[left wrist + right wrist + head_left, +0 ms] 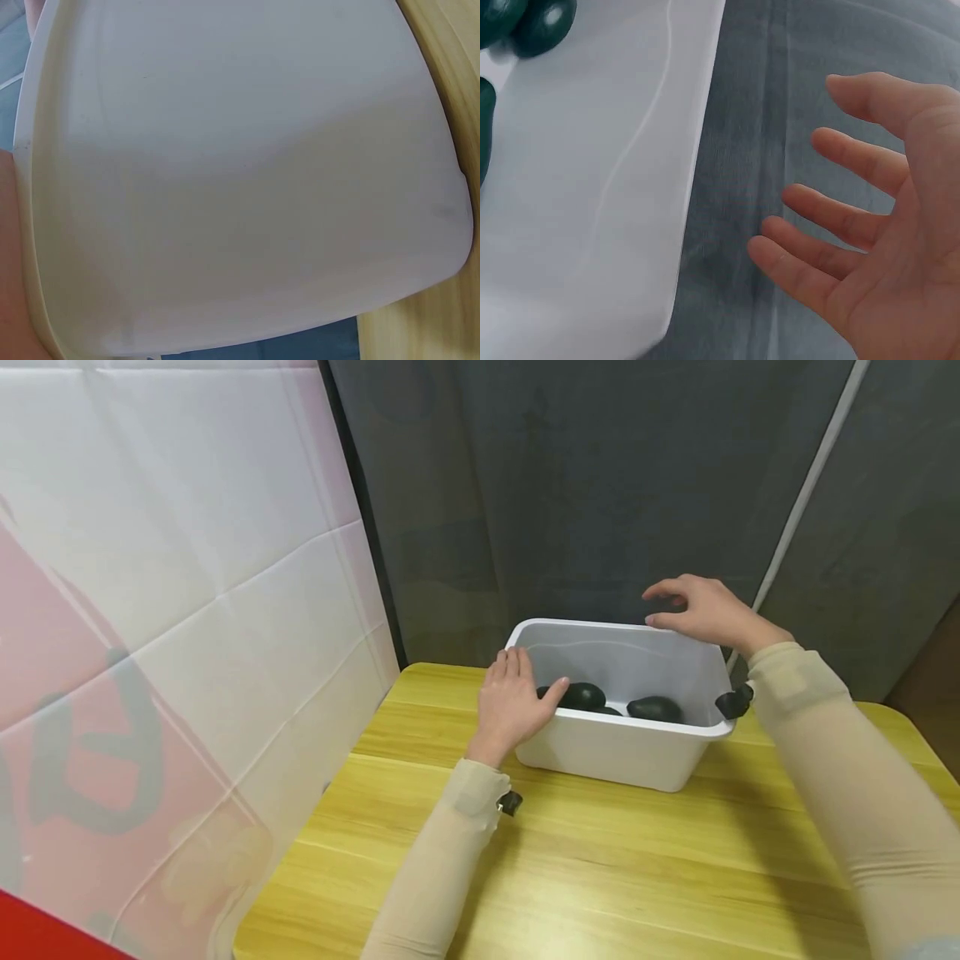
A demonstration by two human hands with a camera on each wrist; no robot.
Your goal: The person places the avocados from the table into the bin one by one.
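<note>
A white plastic bin (pixel 615 752) stands on a yellow wooden table (pixel 600 860) and holds a few dark green avocados (pixel 583 696). My left hand (pixel 525 685) lies flat against the bin's near left corner, fingers straight along the side wall and thumb across the near rim. The left wrist view is filled by the bin's outer wall (pixel 247 172). Over the bin's far right rim my right hand (pixel 678 606) hovers with its fingers spread and relaxed. In the right wrist view the right hand (pixel 870 247) is apart from the bin (pixel 592 210), and the avocados (pixel 544 26) show at the top left.
A dark grey curtain (pixel 562 485) hangs close behind the bin. A white and pink sheet (pixel 150 610) stands along the table's left edge. Bare tabletop stretches in front of the bin. A white pole (pixel 810 485) slants down at the right.
</note>
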